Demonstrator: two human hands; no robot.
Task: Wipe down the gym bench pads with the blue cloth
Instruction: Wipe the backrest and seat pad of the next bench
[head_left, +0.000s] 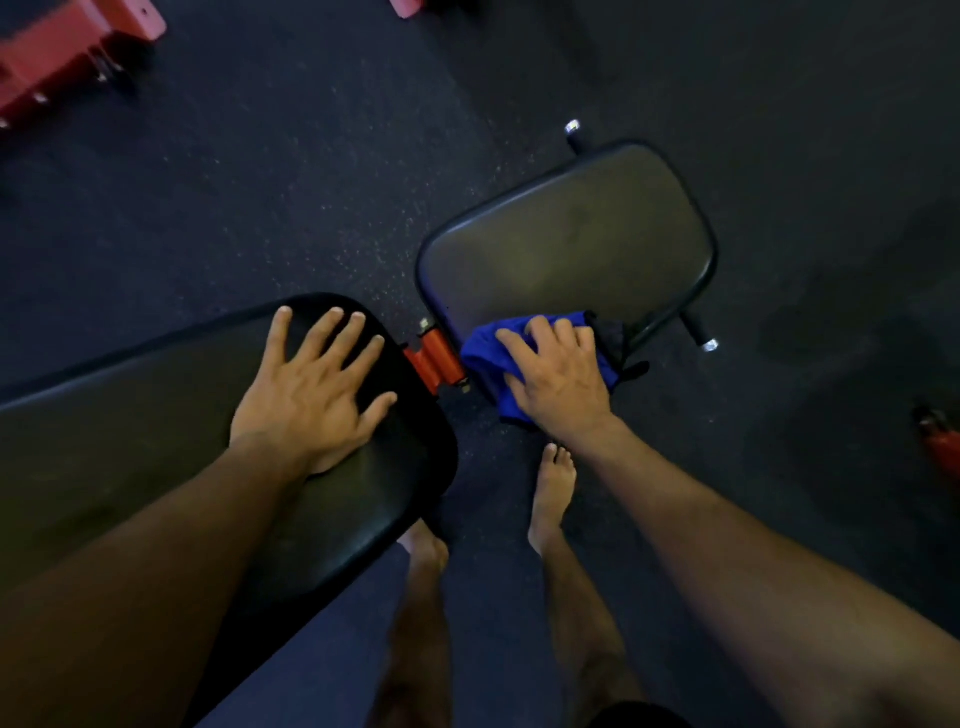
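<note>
The blue cloth (488, 364) was bunched on the near corner of the seat pad (566, 244), spilling a little over its edge. It was pressed down by the right hand (558, 374), fingers (535, 332) spread wide and lightly curved over the fabric: a flat pushing contact, not a pinch, probably so that a broad patch could be wiped per pass.

The left hand (311, 384) was laid flat on the back pad (130, 441), just left of the seat pad, near that pad's end. Its fingers were splayed straight and nothing was held. Judged as a brace: weight taken on that arm while the other reached, and the pad kept from shifting.

Between the two pads a red hinge bracket (436, 358) was visible, touching neither hand. A dark strip of fabric (615, 343) was seen at the cloth's right edge; whether it was part of the cloth could not be told.

Bare feet (553, 493) were planted on the rubber floor (260, 182) just below the seat pad, close in, for reach. Red equipment (67, 57) sat well apart, at far upper left of the seat pad.

Most of the seat pad lay beyond the cloth, so the wipe there was judged to be at an early stage. Wet streaks could not be made out in the dim light.
</note>
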